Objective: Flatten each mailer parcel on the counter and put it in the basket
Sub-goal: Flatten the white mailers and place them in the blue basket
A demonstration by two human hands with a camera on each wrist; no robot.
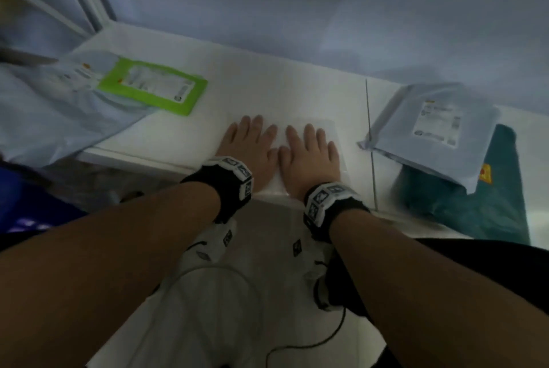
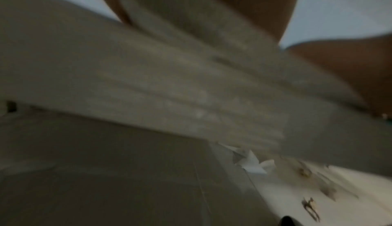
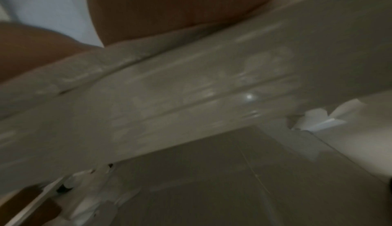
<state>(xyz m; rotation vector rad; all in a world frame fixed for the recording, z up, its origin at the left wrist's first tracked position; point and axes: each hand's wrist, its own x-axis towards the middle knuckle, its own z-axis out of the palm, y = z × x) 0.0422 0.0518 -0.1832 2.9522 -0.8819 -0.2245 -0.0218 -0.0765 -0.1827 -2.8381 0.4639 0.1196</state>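
A flat white mailer [image 1: 322, 133] lies at the counter's front edge, partly overhanging it. My left hand [image 1: 249, 145] and right hand [image 1: 309, 151] lie side by side on it, palms down, fingers straight, pressing. The wrist views are blurred. In the left wrist view the left hand [image 2: 222, 3] sits above the mailer's glossy edge [image 2: 169, 87]. The right wrist view likewise shows the right hand [image 3: 180, 3] over the mailer [image 3: 191, 87]. No basket shows plainly in any view.
On the white counter [image 1: 267, 85], a green mailer [image 1: 154, 90] with a label lies on a pale blue bag [image 1: 59, 118] at the left. At the right a grey-blue mailer [image 1: 430, 130] rests on a teal one [image 1: 475, 207]. A wall runs behind.
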